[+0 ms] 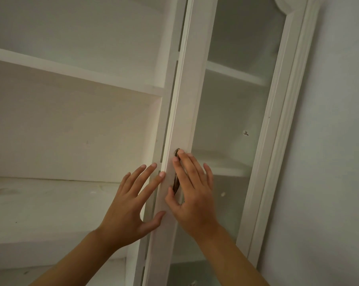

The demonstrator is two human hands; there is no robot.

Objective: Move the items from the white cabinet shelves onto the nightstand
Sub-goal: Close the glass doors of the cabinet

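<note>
Against a pale wall stands the white cabinet (75, 131), its shelves (57, 199) on the left bare in view. Its glass door (221, 112) stands nearly closed. Left hand (131, 205) presses the door's edge, fingers (151, 178) spread straight. Right hand (195, 195) lies flat over the metal handle (176, 182), fingers apart.

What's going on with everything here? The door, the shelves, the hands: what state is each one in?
Glass cabinet door: closed or nearly so against the frame.
Door handle: metal, partly covered by the right hand.
Left compartment shelves: open-fronted, nothing visible on them.
Left hand: fingers spread, fingertips touching the door's edge.
Right hand: fingers straight, resting over the handle.
</note>
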